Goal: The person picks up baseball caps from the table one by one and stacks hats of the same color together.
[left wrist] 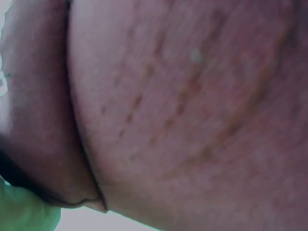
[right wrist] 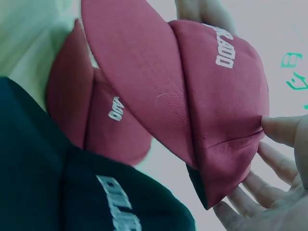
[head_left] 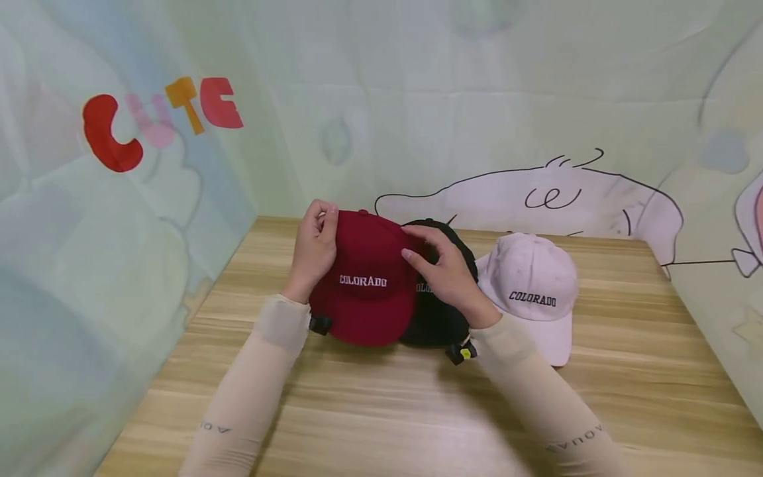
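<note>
A dark red baseball cap (head_left: 366, 311) with white COLORADO lettering is held up over the table, brim down. My left hand (head_left: 312, 248) grips its left side, thumb toward the front. My right hand (head_left: 450, 275) pinches its right edge; in the right wrist view the thumb lies against the crown with the fingers behind. A black cap (head_left: 438, 324) stands just right of it, partly covered by the red cap and my right hand. Another red cap (right wrist: 115, 127) shows behind in the right wrist view. A blurred reddish surface fills the left wrist view.
A pale pink cap (head_left: 533, 271) with black COLORADO lettering sits at the right, its brim partly behind my right forearm. The wood-grain table (head_left: 369, 411) meets a printed cloth backdrop (head_left: 477, 132) at the back and sides.
</note>
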Tool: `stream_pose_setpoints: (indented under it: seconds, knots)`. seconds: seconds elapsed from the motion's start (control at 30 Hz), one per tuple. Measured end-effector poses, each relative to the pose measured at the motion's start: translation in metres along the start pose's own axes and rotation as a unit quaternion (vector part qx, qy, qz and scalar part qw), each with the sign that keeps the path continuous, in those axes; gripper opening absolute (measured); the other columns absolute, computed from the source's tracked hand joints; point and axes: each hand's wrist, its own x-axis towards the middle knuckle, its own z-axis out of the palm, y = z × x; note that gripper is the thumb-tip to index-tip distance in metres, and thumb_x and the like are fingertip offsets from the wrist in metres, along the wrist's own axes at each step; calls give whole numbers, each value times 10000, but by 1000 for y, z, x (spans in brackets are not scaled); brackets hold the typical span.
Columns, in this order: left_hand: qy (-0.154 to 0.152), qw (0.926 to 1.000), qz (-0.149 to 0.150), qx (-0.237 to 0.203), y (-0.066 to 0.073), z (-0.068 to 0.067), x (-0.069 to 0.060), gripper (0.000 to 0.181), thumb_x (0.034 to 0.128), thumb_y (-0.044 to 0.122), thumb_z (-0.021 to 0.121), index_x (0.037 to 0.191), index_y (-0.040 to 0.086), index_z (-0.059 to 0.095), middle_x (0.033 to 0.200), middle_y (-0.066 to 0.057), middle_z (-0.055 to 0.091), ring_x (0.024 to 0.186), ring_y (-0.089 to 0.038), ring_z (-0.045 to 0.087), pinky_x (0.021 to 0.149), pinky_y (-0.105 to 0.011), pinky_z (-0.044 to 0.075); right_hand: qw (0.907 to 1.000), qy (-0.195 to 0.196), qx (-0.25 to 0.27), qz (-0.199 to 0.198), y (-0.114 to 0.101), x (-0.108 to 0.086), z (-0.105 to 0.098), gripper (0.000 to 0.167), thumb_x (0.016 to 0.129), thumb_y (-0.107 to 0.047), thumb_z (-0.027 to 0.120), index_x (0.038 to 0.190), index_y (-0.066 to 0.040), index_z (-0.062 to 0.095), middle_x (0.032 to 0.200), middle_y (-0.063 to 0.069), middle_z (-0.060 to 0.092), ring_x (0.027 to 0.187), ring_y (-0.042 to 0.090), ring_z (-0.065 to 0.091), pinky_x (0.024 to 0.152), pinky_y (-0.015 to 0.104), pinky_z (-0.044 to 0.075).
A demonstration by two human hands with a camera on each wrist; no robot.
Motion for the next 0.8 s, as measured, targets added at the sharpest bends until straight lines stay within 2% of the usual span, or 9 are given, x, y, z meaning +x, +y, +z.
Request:
stream_pose_setpoints:
  seconds: [0.17, 0.3, 0.53, 0.67, 0.8]
  knots:
    - [-104, 9992, -391, 5, -18, -24, 5, 246, 1122, 338, 430, 1013, 138, 524, 683, 121, 626, 600, -70, 557, 557, -235, 453, 9992, -324, -246, -68, 6, 5, 22, 463, 1041, -197, 628, 1498, -159, 558, 1607, 41, 462, 1506, 229, 404, 1238, 491, 340]
    - [-215, 9982, -553, 58, -31, -36, 10, 253, 1122, 350, 425, 1036, 132, 521, 728, 106, 654, 617, -85, 578, 562, -248, 474, 9978, -546, -359, 88, 10, 8, 37, 510, 1046, -203, 614, 1540, -134, 504, 1671, 83, 354, 1561, 284, 307, 1265, 527, 278]
    - [-314, 9960, -793, 251, -53, -48, 14, 293, 1113, 415, 418, 1007, 161, 515, 755, 80, 636, 637, -98, 590, 578, -258, 498, 9938, -855, -679, 193, 15, 5, 58, 630, 1038, -204, 609, 1611, -108, 366, 1728, 116, 173, 1602, 323, 170, 1273, 548, 245]
    - [-302, 9948, -951, 215, -69, -52, 13, 286, 1115, 412, 414, 1013, 168, 523, 755, 82, 632, 641, -90, 591, 574, -257, 497, 9914, -1062, -730, 235, 19, -1, 69, 702, 1030, -198, 609, 1642, -108, 277, 1737, 135, 119, 1606, 339, 140, 1270, 560, 240]
    - [-294, 9924, -1187, 169, -82, -53, 11, 284, 1117, 394, 420, 1059, 141, 536, 766, 89, 646, 657, -83, 600, 593, -247, 503, 9886, -1240, -728, 440, 20, -6, 80, 753, 1024, -201, 618, 1655, -103, 219, 1740, 138, 106, 1603, 352, 145, 1274, 557, 227]
